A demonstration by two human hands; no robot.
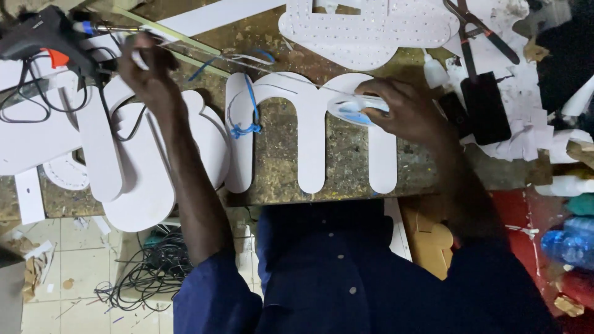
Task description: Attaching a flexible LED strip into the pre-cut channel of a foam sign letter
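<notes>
On the workbench, the right hand at three o'clock grips a tape roll, the left hand pinches its stretched strip at ten o'clock, not yet pressed on the white letter.

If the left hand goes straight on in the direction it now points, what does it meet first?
Probably the black glue gun: the left hand points up toward the bench's far left corner, where the gun lies just beyond its fingers. Depth is unclear.

I count one black glue gun, one pair of scissors, one white perforated panel and two dark phones. One white m-shaped cutout lies on the surface, with one blue wire.
</notes>
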